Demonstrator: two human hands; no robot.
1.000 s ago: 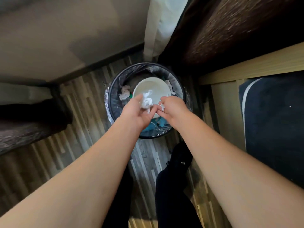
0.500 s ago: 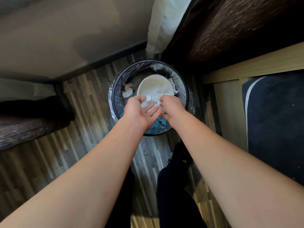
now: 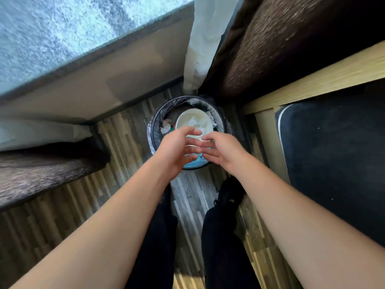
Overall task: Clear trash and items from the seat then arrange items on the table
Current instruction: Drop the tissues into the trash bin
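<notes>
A round black trash bin (image 3: 155,124) with a clear liner stands on the wooden floor below me. Inside it lie a white bowl (image 3: 194,120) with crumpled white tissue (image 3: 195,122) in it, another tissue wad (image 3: 166,126) at the left, and blue-green wrappers under my hands. My left hand (image 3: 177,149) and my right hand (image 3: 221,149) hover over the near side of the bin, fingers spread and fingertips almost meeting. Both hands hold nothing.
A dark cushioned seat (image 3: 333,153) on a light wooden frame (image 3: 312,80) fills the right side. A white curtain (image 3: 200,49) hangs behind the bin beside a brown drape (image 3: 270,42). A window (image 3: 62,34) and its sill run along the upper left. My dark-clothed legs stand on the floor.
My left hand let go of the crumpled tissue, which dropped into the white bowl in the bin. Both hands have opened and risen, and my view has lifted toward the window.
</notes>
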